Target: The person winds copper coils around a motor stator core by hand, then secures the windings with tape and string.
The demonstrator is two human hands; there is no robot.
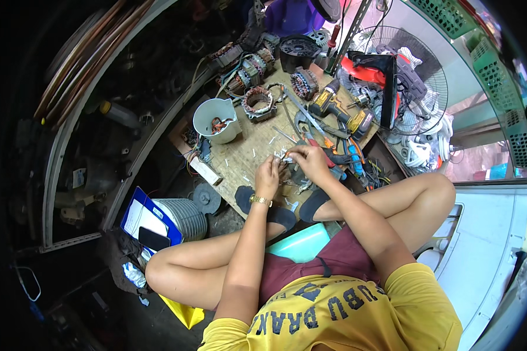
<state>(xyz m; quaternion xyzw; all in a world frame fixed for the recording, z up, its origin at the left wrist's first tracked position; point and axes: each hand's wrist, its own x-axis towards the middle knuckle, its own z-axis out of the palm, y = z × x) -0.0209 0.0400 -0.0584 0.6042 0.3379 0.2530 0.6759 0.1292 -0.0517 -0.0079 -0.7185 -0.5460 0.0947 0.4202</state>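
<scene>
My left hand (pixel 267 174) and my right hand (pixel 311 162) meet over the near part of a wooden work board (pixel 240 155). The fingers of both are closed in a pinch, tip to tip. Whatever they hold is too small to name; small whitish bits show around the fingertips. Short white pieces lie scattered on the board. Beyond my hands stands a ring-shaped motor stator (pixel 259 103) with copper windings. A white pitcher-like bucket (pixel 215 121) with copper-coloured scraps inside is to its left. Pliers (pixel 341 158) and other hand tools lie right of my right hand.
Two yellow-and-black power drills, one (pixel 327 98) farther back, lie at the right. Several more stators (pixel 249 70) crowd the far edge. A fan guard (pixel 416 76) rises behind. My feet rest at the board's near edge, beside a turquoise seat (pixel 301 243). A phone (pixel 154 238) lies at left.
</scene>
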